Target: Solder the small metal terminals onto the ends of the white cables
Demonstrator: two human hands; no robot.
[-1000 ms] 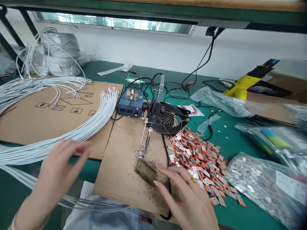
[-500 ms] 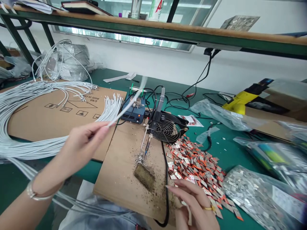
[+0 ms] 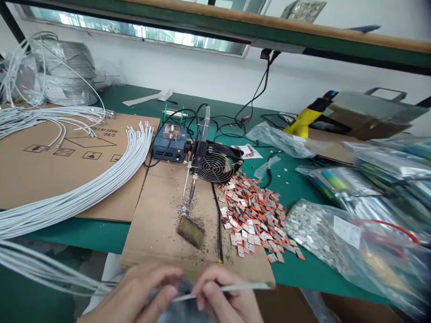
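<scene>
A thin white cable (image 3: 247,286) runs between my two hands at the bottom of the view, and its free end points right. My left hand (image 3: 144,289) is closed on the cable, fingers curled over the thumb. Close beside it, my right hand (image 3: 229,298) pinches the same cable between thumb and fingers. Just beyond the hands, a brown soldering sponge (image 3: 191,232) lies on a cardboard sheet (image 3: 161,229). Above it a soldering iron (image 3: 198,157) rests tip down in its holder, with solder scraps under the tip.
A blue soldering station (image 3: 170,143) and a black fan (image 3: 218,167) stand behind. Small orange-edged metal tabs (image 3: 252,215) are heaped at right, near a bag of metal pieces (image 3: 313,229). Bundled white cables (image 3: 111,188) lie left. A yellow heat gun (image 3: 308,117) sits back right.
My left hand has come down and right with the cable, from above the cardboard to the front edge. My right hand has moved left from beside the tabs and taken hold of the cable.
</scene>
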